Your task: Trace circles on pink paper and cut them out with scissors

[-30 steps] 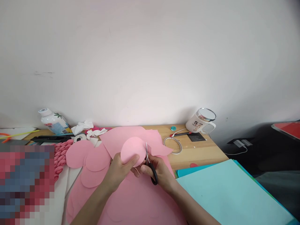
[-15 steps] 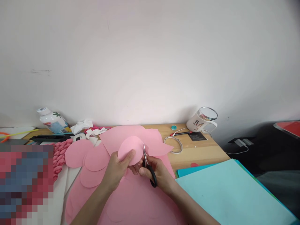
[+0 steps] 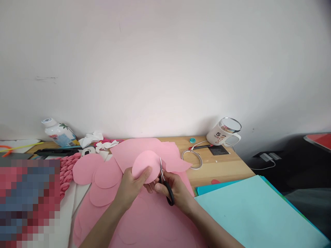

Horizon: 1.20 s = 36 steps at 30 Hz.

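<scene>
My left hand (image 3: pixel 130 188) pinches a rounded pink paper piece (image 3: pixel 144 164), thumb on its front, held upright above the desk. My right hand (image 3: pixel 176 187) grips black-handled scissors (image 3: pixel 165 184); the silver blades point up along the piece's right edge. Under both hands lies a large pink sheet (image 3: pixel 155 224), with several cut pink rounded shapes (image 3: pixel 103 177) spread to the left.
A stack of teal paper (image 3: pixel 256 213) covers the desk's right front. A white mug (image 3: pixel 223 132), a white cable loop (image 3: pixel 192 159) and a pen sit at the back right. A bottle (image 3: pixel 58 132), crumpled tissue (image 3: pixel 90 139) and small pink petals (image 3: pixel 66 172) lie at the left.
The pink piece has turned and shifted slightly in my left hand while the scissors stay at its right edge. Both hands remain in nearly the same place.
</scene>
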Each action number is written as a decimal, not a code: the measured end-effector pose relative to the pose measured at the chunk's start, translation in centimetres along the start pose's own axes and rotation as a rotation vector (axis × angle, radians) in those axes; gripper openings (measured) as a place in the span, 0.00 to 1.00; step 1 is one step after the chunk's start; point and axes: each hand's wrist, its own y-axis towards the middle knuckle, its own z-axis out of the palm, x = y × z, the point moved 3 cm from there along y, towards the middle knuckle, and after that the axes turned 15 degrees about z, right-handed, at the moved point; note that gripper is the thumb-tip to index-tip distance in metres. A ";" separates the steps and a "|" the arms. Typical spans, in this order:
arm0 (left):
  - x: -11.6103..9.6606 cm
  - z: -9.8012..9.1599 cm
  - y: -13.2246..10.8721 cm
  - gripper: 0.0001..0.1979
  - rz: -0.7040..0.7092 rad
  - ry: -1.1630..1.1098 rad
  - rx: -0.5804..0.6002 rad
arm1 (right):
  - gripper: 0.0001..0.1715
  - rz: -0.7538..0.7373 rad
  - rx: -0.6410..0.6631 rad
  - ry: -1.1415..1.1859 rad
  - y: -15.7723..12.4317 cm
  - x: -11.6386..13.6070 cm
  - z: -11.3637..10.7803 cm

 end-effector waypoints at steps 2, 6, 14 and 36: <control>0.1 -0.1 0.0 0.17 -0.001 0.014 0.002 | 0.22 -0.005 0.004 -0.001 0.1 0.0 0.0; 0.3 -0.3 0.1 0.18 0.012 0.018 -0.006 | 0.21 -0.015 0.017 0.003 0.0 0.0 0.0; 0.2 -0.1 -0.1 0.17 0.019 0.017 -0.011 | 0.21 -0.001 -0.001 -0.010 -0.2 0.5 0.1; -0.7 0.2 -0.1 0.16 0.012 0.031 -0.016 | 0.21 -0.031 0.033 0.026 -0.3 0.8 0.4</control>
